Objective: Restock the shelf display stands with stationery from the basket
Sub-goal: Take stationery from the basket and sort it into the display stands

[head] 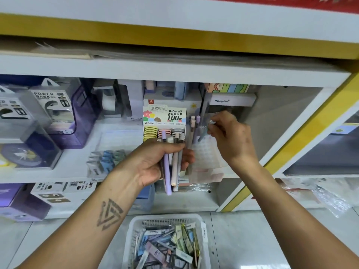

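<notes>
My left hand (153, 162) grips a bundle of pens (172, 171) in purple, pink and grey, held upright in front of the shelf. My right hand (231, 136) pinches a single blue-grey pen (204, 133), tilted with its lower end over a clear pen display stand (202, 152) where two pens (195, 123) stand. Left of that stand is a pencil-lead display box (165, 118) with yellow, pink and grey cases. On the floor below sits the white basket (136, 230), holding several stationery packs.
Power bank boxes (52, 105) and purple cartons fill the shelf's left side. A small rack of blue-grey items (105, 162) stands on the shelf left of my left hand. A yellow-edged shelf upright (291, 150) runs diagonally at the right, with plastic-wrapped goods (320, 193) beyond it.
</notes>
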Motion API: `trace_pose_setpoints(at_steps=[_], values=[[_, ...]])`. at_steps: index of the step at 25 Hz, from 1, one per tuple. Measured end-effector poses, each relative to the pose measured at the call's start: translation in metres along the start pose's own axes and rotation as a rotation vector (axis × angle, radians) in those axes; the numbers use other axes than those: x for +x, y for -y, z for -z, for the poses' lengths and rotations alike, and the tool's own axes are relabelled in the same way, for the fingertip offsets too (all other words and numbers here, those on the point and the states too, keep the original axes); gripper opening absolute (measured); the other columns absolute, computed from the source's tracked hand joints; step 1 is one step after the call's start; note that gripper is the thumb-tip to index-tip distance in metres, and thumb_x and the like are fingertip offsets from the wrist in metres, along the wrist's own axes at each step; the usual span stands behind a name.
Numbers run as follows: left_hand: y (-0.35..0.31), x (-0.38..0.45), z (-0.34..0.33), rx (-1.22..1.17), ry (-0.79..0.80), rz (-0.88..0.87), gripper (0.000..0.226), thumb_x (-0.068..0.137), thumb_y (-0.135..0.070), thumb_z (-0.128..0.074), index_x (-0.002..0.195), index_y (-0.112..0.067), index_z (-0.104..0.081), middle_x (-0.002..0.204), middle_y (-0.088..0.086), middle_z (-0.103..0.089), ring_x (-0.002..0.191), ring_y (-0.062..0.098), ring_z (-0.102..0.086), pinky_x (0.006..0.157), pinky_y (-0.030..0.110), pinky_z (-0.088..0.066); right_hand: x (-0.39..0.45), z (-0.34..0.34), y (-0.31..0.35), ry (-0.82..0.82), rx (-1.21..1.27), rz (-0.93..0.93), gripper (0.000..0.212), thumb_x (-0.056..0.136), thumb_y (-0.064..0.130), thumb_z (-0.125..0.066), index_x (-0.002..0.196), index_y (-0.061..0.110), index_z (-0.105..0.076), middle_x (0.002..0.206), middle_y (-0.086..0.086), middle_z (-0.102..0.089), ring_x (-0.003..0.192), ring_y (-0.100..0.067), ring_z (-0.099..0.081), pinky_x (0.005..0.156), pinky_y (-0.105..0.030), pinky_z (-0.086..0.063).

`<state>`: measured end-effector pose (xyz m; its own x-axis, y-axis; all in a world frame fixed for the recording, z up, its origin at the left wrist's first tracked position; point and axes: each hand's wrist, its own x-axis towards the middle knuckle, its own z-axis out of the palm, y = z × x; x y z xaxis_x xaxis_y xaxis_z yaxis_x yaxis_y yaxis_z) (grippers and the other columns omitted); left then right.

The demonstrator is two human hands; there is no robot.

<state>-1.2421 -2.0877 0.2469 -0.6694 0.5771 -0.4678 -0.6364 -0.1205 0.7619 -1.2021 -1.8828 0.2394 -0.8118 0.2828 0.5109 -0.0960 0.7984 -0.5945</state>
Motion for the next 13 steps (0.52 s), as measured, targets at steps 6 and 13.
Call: trace_pose_setpoints(at_steps=[6,13], values=[[0.001,-0.005,0.008,-0.013,0.019,0.0,0.02,0.072,-0.001,-0.071,0.091,0.003,-0.072,0.091,0.028,-0.071,0.082,0.039,-0.073,0.065,0.039,-0.06,0.005,-0.007,0.003,0.037,-0.113,0.05,0.014,0.096,0.007,-0.055,0.101,0.012,-0.067,0.078,-0.007,-0.069,0.072,-0.032,-0.068,0.063,-0.041,-0.056],[-0.002,-0.012,0.009,-0.005,0.055,-0.019,0.013,0.084,0.002,-0.066,0.096,0.003,-0.07,0.099,0.03,-0.071,0.085,0.04,-0.073,0.068,0.041,-0.062,0.003,-0.012,0.027,0.033,-0.265,0.051,0.028,0.099,0.015,-0.053,0.124,0.01,-0.064,0.103,-0.011,-0.068,0.088,-0.031,-0.064,0.067,-0.034,-0.047]])
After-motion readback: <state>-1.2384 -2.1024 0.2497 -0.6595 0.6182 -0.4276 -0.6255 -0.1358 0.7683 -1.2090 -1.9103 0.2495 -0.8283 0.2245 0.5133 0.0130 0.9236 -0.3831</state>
